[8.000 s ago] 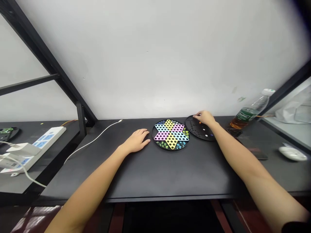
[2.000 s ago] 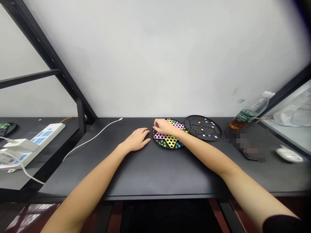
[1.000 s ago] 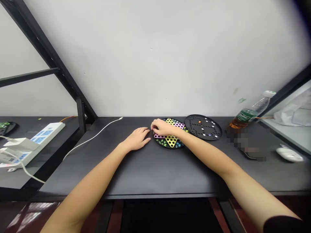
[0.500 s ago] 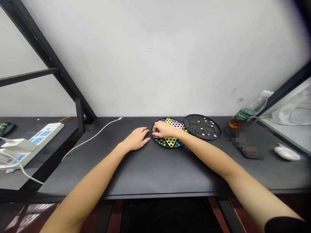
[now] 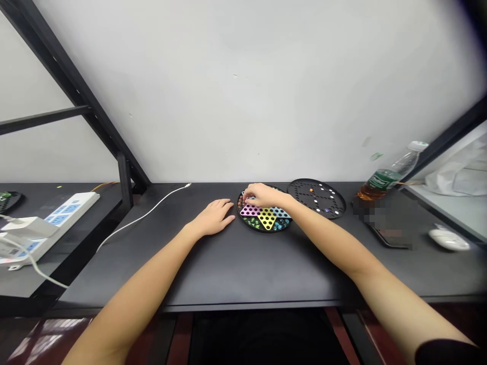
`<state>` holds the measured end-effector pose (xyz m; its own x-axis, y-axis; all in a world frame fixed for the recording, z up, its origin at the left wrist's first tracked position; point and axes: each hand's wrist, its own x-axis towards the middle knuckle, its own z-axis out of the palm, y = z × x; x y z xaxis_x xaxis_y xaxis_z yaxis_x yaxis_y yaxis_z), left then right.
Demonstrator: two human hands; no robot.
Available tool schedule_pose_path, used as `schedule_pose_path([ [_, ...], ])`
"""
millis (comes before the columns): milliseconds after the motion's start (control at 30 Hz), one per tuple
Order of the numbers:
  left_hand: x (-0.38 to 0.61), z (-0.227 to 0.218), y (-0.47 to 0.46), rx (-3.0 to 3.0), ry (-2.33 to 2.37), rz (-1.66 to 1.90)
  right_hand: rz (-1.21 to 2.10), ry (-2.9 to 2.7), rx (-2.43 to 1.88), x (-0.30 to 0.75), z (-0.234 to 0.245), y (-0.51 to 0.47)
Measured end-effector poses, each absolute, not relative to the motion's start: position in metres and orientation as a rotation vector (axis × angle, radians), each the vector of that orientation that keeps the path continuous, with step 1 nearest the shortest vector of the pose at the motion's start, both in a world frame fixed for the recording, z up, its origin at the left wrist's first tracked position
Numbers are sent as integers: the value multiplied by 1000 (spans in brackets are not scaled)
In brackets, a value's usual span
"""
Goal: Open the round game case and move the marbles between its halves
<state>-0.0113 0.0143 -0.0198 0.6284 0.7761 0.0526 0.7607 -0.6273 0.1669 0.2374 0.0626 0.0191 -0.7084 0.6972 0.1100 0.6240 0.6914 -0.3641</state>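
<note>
A round black Chinese checkers board lies on the dark table, with a star of yellow, pink and blue sections. Small coloured pieces, green, blue and reddish, sit in the pockets around the star. My right hand is over the board's back left part, fingers bent down and drawn together. Whatever is between the fingertips is too small or hidden to name. My left hand rests on the table just left of the board, fingers stretched out and holding nothing.
A second round black tray with holes and a few white, orange and blue pieces sits behind right. Further right are a tilted bottle, a blurred dark object and a white mouse. A white cable and power strip are left.
My right hand has moved slightly back and to the right over the board, uncovering more of the pink section and the front pockets. My left hand has stayed in place.
</note>
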Motion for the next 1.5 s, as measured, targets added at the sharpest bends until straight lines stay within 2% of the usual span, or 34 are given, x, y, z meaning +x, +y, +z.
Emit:
schedule_pose_path([
  [267,-12,-20,15,2731,1280,201,489,-2701,-977,237,26,62],
  [467,-11,-19,13,2715,1293,182,452,-2389,-1535,329,41,88],
  [533,-11,-19,13,2707,1303,176,434,-2279,-1842,378,36,94],
  [633,-11,-18,13,2698,1310,165,430,-2189,-2028,438,20,96],
  [833,-12,-17,14,2683,1304,165,567,-2061,-2076,468,-11,98],
  [1000,-13,-19,15,2693,1311,164,572,-2057,-2080,458,-12,100],
  [1200,-13,-20,16,2699,1306,166,688,-2250,-1809,413,16,81],
  [1367,-13,-21,17,2699,1294,186,931,-2670,-1136,317,36,33],
  [1500,-13,-22,17,2712,1298,189,841,-2852,-978,271,37,3],
])
